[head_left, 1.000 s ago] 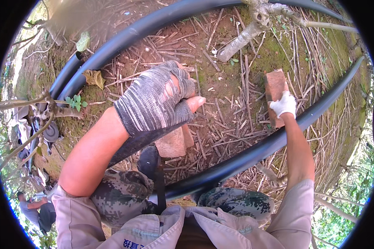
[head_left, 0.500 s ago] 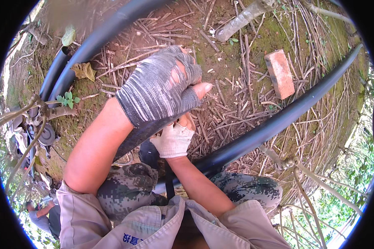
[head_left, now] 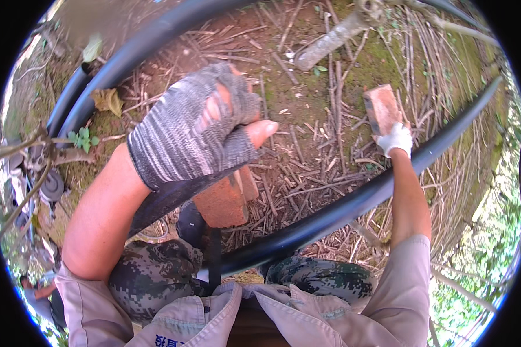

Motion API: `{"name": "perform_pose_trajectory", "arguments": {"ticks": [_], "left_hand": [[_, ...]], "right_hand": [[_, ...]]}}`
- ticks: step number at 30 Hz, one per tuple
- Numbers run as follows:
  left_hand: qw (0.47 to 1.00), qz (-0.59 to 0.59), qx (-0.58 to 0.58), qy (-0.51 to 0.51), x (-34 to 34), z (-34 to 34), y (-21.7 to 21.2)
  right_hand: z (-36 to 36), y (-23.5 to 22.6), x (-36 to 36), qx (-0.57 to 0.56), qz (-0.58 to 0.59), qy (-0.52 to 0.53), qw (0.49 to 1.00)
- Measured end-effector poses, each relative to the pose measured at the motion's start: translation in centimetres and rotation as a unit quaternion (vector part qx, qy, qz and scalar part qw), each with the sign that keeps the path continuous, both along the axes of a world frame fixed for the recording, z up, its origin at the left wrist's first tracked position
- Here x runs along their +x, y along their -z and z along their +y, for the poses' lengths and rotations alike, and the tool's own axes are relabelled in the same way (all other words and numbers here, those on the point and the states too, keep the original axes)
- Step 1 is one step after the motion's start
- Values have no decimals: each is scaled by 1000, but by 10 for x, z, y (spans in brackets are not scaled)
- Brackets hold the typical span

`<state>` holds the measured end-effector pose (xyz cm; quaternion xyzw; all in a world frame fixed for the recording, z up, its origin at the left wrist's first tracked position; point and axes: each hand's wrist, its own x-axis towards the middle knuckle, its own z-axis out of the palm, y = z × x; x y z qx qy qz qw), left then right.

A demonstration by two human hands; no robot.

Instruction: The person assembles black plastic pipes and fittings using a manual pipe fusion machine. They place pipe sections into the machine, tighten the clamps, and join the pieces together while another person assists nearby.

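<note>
My left hand [head_left: 200,124], in a torn grey striped fingerless glove, is closed over the end of a black pipe [head_left: 165,202]; its fingertips curl out of sight and the thumb sticks out to the right. Beneath that pipe end stands a reddish brick [head_left: 223,202], with a second brick [head_left: 248,184] against its right side, partly hidden. Far to the right, my right hand [head_left: 396,140], in a white fingerless glove, grips the near end of another brick [head_left: 382,107] lying on the ground.
A long black pipe [head_left: 330,211] runs from between my knees to the far right, passing under my right forearm. More black pipe [head_left: 150,43] curves across the upper left. A cut branch [head_left: 330,40] lies beyond the hands. Twigs litter the soil. Another person [head_left: 40,298] is at the lower left.
My right hand has left the spot under the pipe end and reached right to the lone brick, uncovering the bricks below my left hand. The left hand keeps its hold on the pipe.
</note>
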<state>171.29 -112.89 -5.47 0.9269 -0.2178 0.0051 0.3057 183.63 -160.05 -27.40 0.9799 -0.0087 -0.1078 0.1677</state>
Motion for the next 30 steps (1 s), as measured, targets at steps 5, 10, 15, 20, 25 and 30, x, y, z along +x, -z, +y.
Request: {"name": "perform_pose_trajectory", "arguments": {"ticks": [5,10,15,20,25,30], "left_hand": [[999,31,27,-1,-13,4,-5],[999,42,28,-7,-5,4,-14],[996,85,15,7,4,3,-21],[984,174,16,11,12,8,-33],[988,154,21,4,5,4,-35],[983,166,70,36,1,-8,-1]], "right_hand": [[0,27,30,33,90,43,994],[0,33,15,99,67,67,991],[63,-4,-65,292,35,154,943],[190,-101,-157,409,108,72,903],[296,-144,-257,480,-8,-15,877],[346,-122,-297,476,-107,-9,873]]}}
